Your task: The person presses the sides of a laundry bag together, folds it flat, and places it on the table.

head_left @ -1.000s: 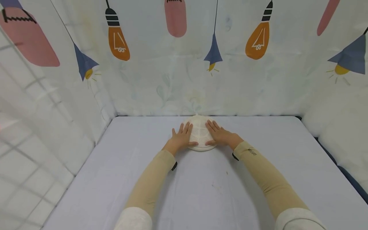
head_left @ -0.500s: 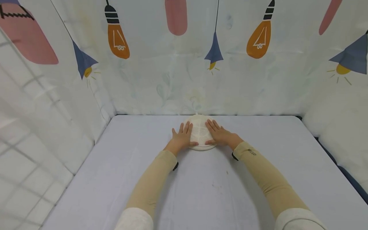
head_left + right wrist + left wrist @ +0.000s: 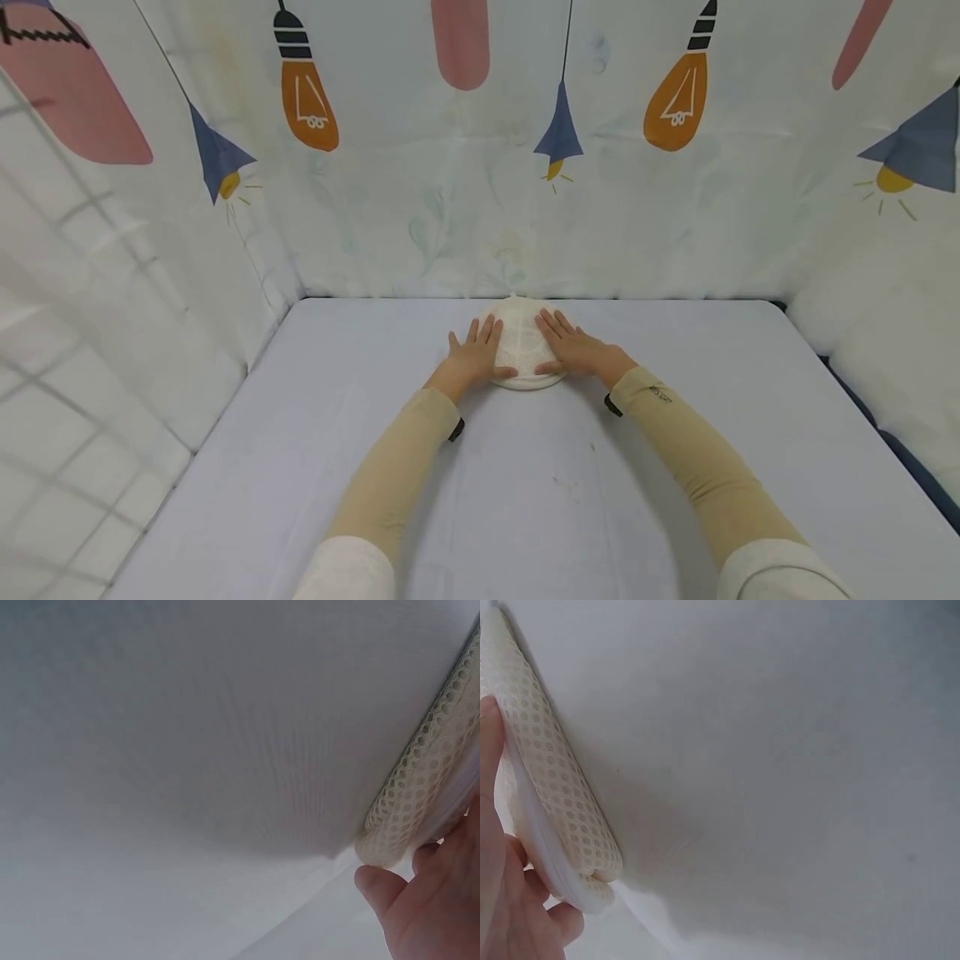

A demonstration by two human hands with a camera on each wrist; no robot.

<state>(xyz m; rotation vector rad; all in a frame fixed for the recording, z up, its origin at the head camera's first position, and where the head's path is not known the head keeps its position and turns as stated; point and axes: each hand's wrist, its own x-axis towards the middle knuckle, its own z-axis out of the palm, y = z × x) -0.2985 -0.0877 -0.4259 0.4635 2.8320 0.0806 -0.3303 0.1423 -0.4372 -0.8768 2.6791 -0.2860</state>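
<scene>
A round, cream mesh laundry bag (image 3: pixel 519 343) lies at the far edge of the table, in the middle of the head view. My left hand (image 3: pixel 472 357) rests on its left side with fingers spread and fairly straight, thumb along the near rim. On the opposite side, my right hand (image 3: pixel 576 353) lies the same way, its thumb pointing inward. The left wrist view shows the bag's honeycomb mesh (image 3: pixel 559 776) and a smooth white band, with fingers against it. In the right wrist view, the thumb touches the end of the mesh edge (image 3: pixel 409 787).
The table (image 3: pixel 360 467) has a pale lavender-white cover with a few small marks near its middle. Directly behind it hangs a white curtain (image 3: pixel 375 225) printed with lamps and bulbs. Side curtains stand at the left and right, and a dark edge (image 3: pixel 918 475) shows at right.
The head view shifts very slightly. Both hands keep their places on the mesh laundry bag.
</scene>
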